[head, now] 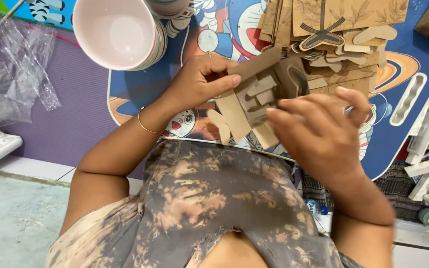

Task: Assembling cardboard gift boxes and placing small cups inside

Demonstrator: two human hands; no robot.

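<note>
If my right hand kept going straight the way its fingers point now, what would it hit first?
The right hand points at the brown cardboard piece it already touches, which the left hand also grips. Beyond that, likely the left hand, though depth is unclear.

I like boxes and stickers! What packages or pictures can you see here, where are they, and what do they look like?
Cardboard package: plain brown die-cut piece with flaps, half folded, held between the left hand and right hand.
Stack of flat cardboard blanks: top right, brown with leaf print.
Cartoon table: under it all, blue with printed cartoon figures.
Clear plastic bags: far left, crumpled.
</note>
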